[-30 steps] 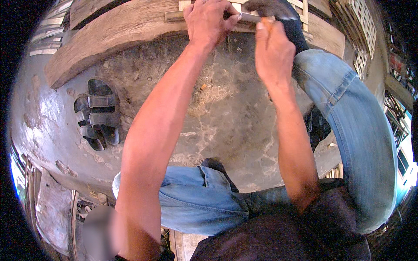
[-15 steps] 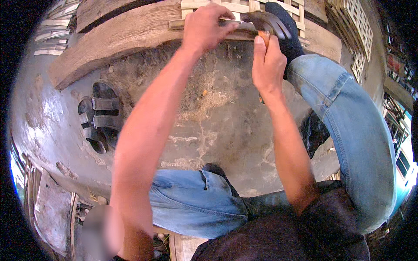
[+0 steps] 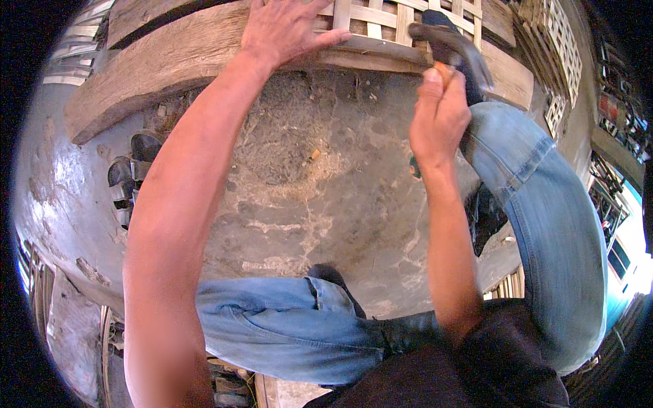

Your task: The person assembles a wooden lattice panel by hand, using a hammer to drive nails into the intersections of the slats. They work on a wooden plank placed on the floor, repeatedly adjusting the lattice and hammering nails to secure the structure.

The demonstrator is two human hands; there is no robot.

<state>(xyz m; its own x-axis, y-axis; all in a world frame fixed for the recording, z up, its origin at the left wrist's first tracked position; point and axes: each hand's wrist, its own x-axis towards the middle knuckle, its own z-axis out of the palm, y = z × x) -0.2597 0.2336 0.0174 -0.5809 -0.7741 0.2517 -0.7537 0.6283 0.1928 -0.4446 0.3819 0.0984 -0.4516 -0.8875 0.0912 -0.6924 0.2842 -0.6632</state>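
Observation:
A hammer (image 3: 457,49) with a dark metal head and an orange handle is gripped in my right hand (image 3: 441,112). Its head, blurred a little, is over the near edge of a woven bamboo lattice panel (image 3: 376,17), at the end of a strip (image 3: 384,49) along that edge. My left hand (image 3: 280,32) lies with fingers spread at the panel's left end, thumb pointing along the strip; the fingertips run out at the top of the picture. My foot in a dark sock (image 3: 435,18) rests on the panel behind the hammer head.
Thick wooden planks (image 3: 160,64) support the panel. More woven panels (image 3: 561,51) are stacked at the far right, and slats (image 3: 78,51) at the far left. Dark sandals (image 3: 122,180) stand on the concrete floor (image 3: 286,224). My jeans-clad legs flank the working area.
My left hand has moved left, from a pinch near the hammer to spread fingers. My right hand and the hammer have shifted slightly right and nearer.

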